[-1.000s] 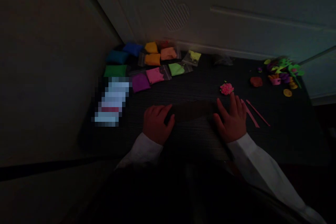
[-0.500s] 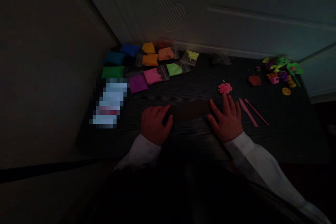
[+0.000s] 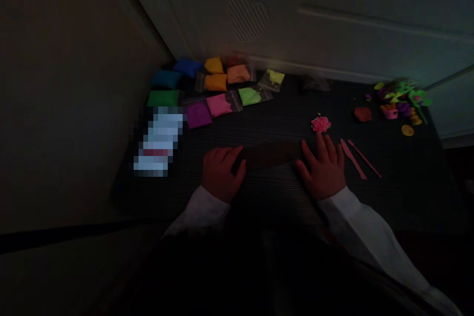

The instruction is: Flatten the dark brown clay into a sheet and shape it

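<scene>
A dark brown, flat strip (image 3: 273, 154) lies across the black table between my two hands; the dim light hides what it is made of. My left hand (image 3: 222, 173) is closed at the strip's left end, its thumb and forefinger on either side of it. At the other end, my right hand (image 3: 324, 170) rests with its fingers spread, the forefinger against the strip and the thumb just below. Just beyond my right fingertips sits a cluster of small pink pieces (image 3: 320, 124). A pink plastic knife (image 3: 353, 159) and a thin pink stick (image 3: 365, 158) lie to the right of that hand.
Soft coloured clay packets, among them purple (image 3: 199, 115), pink (image 3: 218, 104) and green (image 3: 163, 98), line the back left. A blurred bright screen (image 3: 159, 143) lies at left. A reddish-brown lump (image 3: 362, 114) and small clay figures (image 3: 403, 103) stand at the right.
The whole scene has shifted slightly to the right in the view. Both hands keep nearly the same pose at the strip's ends.
</scene>
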The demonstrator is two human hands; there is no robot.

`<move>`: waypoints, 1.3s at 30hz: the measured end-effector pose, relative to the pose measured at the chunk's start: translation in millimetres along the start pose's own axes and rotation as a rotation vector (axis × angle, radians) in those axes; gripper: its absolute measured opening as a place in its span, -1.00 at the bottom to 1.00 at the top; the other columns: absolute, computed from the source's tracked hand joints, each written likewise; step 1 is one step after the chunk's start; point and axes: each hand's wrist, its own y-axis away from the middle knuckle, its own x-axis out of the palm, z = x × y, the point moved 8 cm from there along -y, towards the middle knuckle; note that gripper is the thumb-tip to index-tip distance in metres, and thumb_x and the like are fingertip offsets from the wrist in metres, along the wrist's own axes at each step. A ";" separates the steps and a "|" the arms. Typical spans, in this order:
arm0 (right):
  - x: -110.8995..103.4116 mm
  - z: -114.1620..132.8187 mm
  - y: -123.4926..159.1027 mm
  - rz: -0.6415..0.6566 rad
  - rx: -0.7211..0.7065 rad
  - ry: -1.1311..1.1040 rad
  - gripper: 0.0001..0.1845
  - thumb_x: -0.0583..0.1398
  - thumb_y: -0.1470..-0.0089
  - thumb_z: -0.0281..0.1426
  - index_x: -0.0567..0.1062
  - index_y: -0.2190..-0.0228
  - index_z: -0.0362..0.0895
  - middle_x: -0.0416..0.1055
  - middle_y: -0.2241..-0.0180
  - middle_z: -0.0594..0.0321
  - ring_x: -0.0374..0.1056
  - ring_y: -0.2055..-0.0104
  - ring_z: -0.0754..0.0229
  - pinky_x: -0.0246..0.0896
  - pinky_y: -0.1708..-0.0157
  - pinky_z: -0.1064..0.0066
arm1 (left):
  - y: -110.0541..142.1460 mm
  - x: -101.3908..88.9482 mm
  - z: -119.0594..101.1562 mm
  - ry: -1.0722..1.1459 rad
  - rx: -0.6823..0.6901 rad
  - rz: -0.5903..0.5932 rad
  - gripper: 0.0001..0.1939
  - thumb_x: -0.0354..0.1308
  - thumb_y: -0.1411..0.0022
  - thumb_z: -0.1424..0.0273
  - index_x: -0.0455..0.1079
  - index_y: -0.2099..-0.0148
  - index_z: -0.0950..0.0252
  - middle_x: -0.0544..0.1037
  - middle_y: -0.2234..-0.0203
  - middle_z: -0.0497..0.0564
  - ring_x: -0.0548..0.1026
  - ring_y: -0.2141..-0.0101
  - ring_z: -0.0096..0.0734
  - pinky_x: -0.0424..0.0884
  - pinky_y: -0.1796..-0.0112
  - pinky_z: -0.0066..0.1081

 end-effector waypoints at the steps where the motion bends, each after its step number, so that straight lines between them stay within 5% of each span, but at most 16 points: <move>1: 0.4 0.5 0.0 0.003 -0.001 0.003 -0.45 0.00 -0.07 -0.13 0.20 -0.07 -0.06 -0.20 -0.23 0.10 -0.22 -0.22 -0.09 -0.27 -0.11 -0.05 | -0.2 -0.4 0.4 0.012 0.000 -0.002 -0.67 -0.01 -0.14 0.33 0.34 0.05 0.29 0.45 0.27 0.07 0.35 0.21 -0.27 0.24 0.12 -0.20; 12: -6.0 6.2 4.1 -0.044 0.001 -0.050 -0.34 -0.02 -0.06 -0.09 0.08 -0.12 -0.16 -0.27 -0.23 -0.07 -0.24 -0.23 -0.12 -0.33 -0.10 -0.10 | 28.7 -19.6 17.0 0.020 -0.011 -0.105 -0.68 -0.01 -0.10 0.51 0.35 0.07 0.28 0.44 0.15 0.08 0.30 0.05 -0.21 0.23 0.03 -0.11; 20: -14.5 120.7 12.0 0.064 -0.315 -0.244 -0.33 -0.07 -0.05 -0.02 0.10 -0.11 -0.10 -0.18 -0.22 0.01 -0.29 -0.25 -0.02 -0.45 -0.13 -0.09 | 30.9 -34.0 37.2 0.294 -0.187 -0.235 -0.76 -0.05 -0.17 0.49 0.39 0.15 0.25 0.45 0.23 0.02 0.37 0.14 -0.39 0.30 0.07 -0.27; 23: -14.1 141.3 8.1 0.080 -0.329 -0.277 -0.35 -0.11 -0.07 -0.01 0.12 -0.11 -0.09 -0.19 -0.23 0.03 -0.29 -0.25 0.00 -0.47 -0.13 -0.08 | 32.6 -35.8 40.1 0.332 -0.236 -0.241 -0.77 -0.05 -0.17 0.48 0.39 0.16 0.28 0.45 0.23 0.02 0.37 0.15 -0.41 0.30 0.07 -0.31; 39: -8.9 146.1 6.6 0.107 -0.324 -0.243 -0.35 -0.06 -0.05 -0.02 0.13 -0.11 -0.07 -0.23 -0.23 0.03 -0.33 -0.26 -0.04 -0.48 -0.13 -0.09 | 32.5 -37.5 37.0 0.388 -0.206 -0.252 -0.79 0.01 -0.14 0.45 0.40 0.17 0.30 0.45 0.25 0.02 0.37 0.17 -0.41 0.30 0.09 -0.33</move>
